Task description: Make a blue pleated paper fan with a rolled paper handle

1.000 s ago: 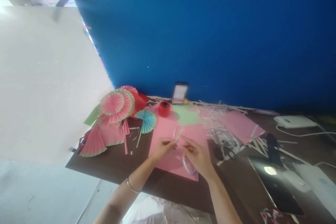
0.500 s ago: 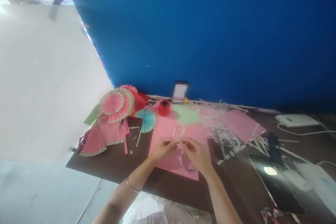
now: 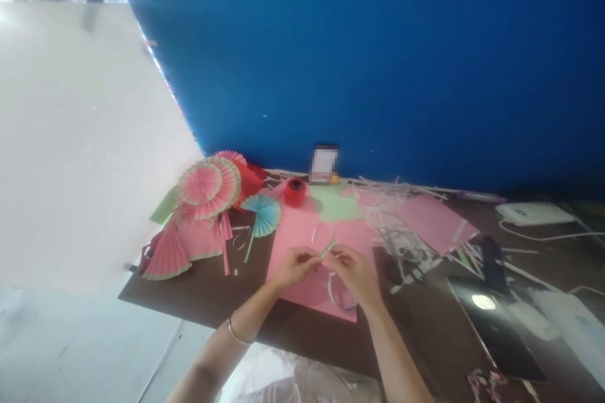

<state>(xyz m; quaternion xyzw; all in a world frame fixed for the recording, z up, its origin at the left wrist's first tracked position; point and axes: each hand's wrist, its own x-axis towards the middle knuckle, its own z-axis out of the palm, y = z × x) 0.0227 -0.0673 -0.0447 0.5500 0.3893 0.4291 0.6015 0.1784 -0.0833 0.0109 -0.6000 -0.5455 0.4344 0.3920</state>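
My left hand (image 3: 293, 264) and my right hand (image 3: 353, 272) meet over a pink paper sheet (image 3: 302, 233) on a dark brown table (image 3: 208, 293). Both pinch a thin green-edged paper strip (image 3: 327, 248) between their fingertips. A white curl of tape or backing strip (image 3: 336, 293) hangs below my right hand. A metal bangle sits on my left wrist.
Folded pink paper fans (image 3: 208, 182) and a blue fan (image 3: 265, 214) lie at the left. A red tape roll (image 3: 295, 191) stands behind the sheet. Paper scraps (image 3: 401, 227), a dark tablet (image 3: 496, 327), a white device (image 3: 532, 214) and cables fill the right. A blue wall rises behind.
The hands have drawn slightly closer together on the strip, and less of the strip sticks out above the fingers. The view has shifted a little.
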